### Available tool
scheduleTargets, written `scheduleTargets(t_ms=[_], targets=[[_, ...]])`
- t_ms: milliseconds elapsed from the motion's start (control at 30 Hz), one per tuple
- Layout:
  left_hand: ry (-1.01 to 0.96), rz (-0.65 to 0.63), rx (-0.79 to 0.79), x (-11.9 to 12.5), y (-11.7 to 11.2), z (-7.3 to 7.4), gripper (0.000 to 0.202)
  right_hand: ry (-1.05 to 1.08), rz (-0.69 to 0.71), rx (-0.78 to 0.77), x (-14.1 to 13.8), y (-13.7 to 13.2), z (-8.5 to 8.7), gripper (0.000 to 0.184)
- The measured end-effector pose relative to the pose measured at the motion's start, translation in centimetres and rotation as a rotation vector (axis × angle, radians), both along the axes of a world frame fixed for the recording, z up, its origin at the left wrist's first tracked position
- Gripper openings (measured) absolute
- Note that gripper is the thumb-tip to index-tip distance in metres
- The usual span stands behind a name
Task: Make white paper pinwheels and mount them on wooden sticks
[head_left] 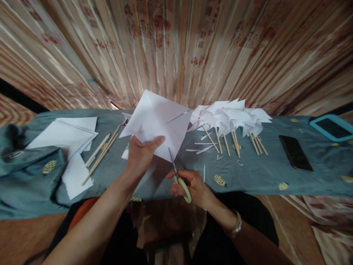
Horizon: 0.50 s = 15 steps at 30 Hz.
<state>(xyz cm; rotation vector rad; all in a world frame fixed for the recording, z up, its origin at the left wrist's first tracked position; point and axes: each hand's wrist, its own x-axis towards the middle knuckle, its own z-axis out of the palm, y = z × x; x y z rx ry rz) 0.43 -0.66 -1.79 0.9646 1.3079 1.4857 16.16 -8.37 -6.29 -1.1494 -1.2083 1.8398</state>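
Note:
My left hand [142,152] grips a square sheet of white paper [157,117] by its lower left side, thumb on top. Slits run inward from corners of the sheet. Scissors [182,186] with pale green handles are in my right hand [193,186], fingers around the loops. Their blades point up and reach the sheet's lower corner. Just right of the sheet lie several white paper pinwheels [220,116] on wooden sticks, close together and partly overlapping.
Loose white sheets [68,136] and some bare sticks [102,156] lie on the left of the grey-green cloth [176,217]. Thin paper strips [202,147] are scattered below the pinwheels. A black phone [295,152] and a blue-framed tablet [332,127] lie at right. A patterned curtain [171,48] hangs behind.

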Motion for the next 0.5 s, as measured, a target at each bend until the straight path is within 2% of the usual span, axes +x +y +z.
scheduleTargets(t_ms=[300, 500], targets=[[0.038, 0.014, -0.025, -0.29, 0.1, -0.09, 0.041, 0.037, -0.056, -0.091, -0.55, 0.06, 0.3, 0.043], [0.013, 0.001, -0.022, 0.02, -0.02, -0.24, 0.036, -0.013, -0.027, 0.027, -0.2, 0.03, -0.29, 0.04]])
